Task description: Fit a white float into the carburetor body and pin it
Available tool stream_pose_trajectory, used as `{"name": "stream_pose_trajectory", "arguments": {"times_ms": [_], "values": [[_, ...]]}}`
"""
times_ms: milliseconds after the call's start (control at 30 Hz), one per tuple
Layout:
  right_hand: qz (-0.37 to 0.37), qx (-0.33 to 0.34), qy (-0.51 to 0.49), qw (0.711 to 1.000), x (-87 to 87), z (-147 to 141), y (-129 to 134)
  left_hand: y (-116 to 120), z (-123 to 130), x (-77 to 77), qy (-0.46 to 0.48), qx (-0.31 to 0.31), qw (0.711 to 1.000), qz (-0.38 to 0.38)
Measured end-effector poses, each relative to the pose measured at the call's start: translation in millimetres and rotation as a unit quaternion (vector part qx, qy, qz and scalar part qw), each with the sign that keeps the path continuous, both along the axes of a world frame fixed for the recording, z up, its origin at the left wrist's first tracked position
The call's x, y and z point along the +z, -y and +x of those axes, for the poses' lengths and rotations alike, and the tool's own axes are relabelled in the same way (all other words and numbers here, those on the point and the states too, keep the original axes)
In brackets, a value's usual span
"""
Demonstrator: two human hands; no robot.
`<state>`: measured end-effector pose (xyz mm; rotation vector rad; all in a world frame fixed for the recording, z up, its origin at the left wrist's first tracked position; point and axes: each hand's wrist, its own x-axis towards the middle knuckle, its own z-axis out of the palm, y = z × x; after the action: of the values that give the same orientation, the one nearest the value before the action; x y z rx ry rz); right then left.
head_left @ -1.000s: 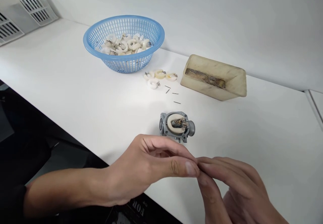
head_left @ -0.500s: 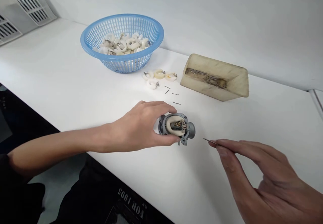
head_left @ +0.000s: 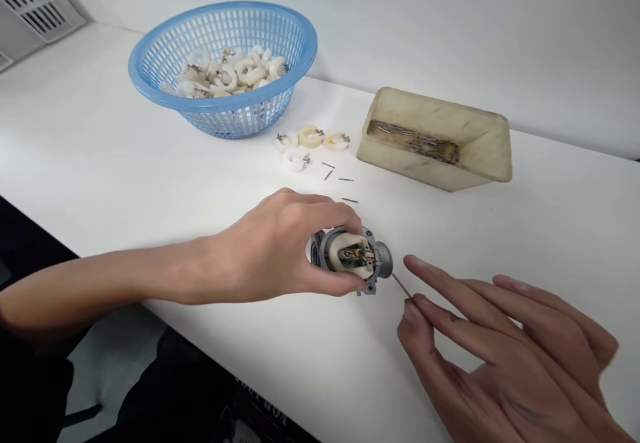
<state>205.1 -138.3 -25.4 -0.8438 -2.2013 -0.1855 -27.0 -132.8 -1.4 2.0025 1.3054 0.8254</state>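
My left hand (head_left: pixel 280 246) grips a small grey metal carburetor (head_left: pixel 384 260) on the table, thumb on the near side and fingers on the far side. Seated in its open top is a cream float (head_left: pixel 341 250), with brass-coloured parts showing in the middle. Between thumb and fingertip, my right hand (head_left: pixel 505 356) pinches a thin metal pin (head_left: pixel 403 286). The pin's far tip is close to the round end of the carburetor; whether they touch I cannot tell. My right index finger is stretched out above the pin.
Several loose pins (head_left: pixel 350 200) and several white and yellowish floats (head_left: pixel 297 160) lie beyond the carburetor. Behind them stand a blue basket (head_left: pixel 225 104) full of floats and a yellowed plastic bin (head_left: pixel 430 175) with metal pins. A slotted white container (head_left: pixel 35 3) is at far left.
My right hand has come left, bringing the pin near the carburetor's round end and tilting it more steeply. Its index finger has straightened out. The left hand keeps its grip on the carburetor.
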Motion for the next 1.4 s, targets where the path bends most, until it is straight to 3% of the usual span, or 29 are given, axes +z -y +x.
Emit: {"name": "stream_pose_trajectory", "arguments": {"times_ms": [767,1000,1400], "values": [[-0.032,0.01,-0.052,0.998,-14.2,-6.2,1.9,4.1,1.5,-16.8,0.072,0.028,0.996,-0.038],[-0.018,0.002,-0.005,1.0,-12.4,-1.4,0.2,3.1,1.0,-16.9,0.091,0.026,0.995,-0.041],[-0.014,0.004,-0.01,1.0,-12.6,-4.5,-2.3,4.3,0.8,-15.8,0.103,0.027,0.991,-0.076]]}}
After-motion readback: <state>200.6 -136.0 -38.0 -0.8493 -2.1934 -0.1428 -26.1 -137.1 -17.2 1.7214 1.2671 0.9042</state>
